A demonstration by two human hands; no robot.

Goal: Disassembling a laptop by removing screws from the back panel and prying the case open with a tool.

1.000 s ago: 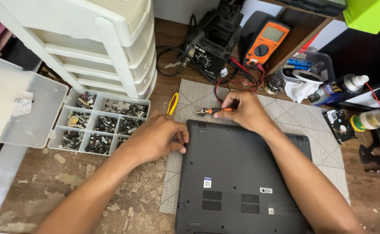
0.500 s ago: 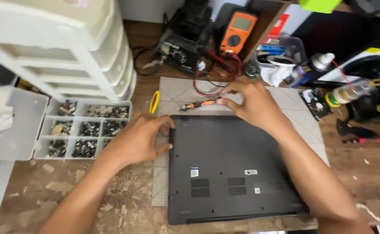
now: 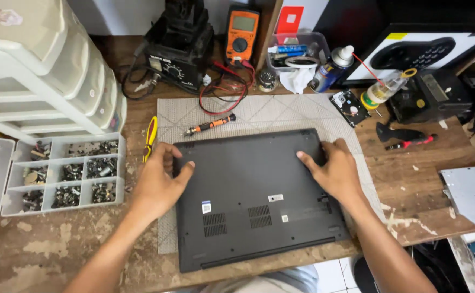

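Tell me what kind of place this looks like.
Probably an electronics repair bench: an upturned laptop under both hands, an orange multimeter with its leads, and a compartment box of screws on a worn wooden table.

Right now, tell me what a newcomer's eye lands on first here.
The dark laptop lies bottom-up on a grey mat at the centre, with the left hand and right hand pressed on its two sides. Behind it, an orange multimeter stands out. A screw tray sits at left.
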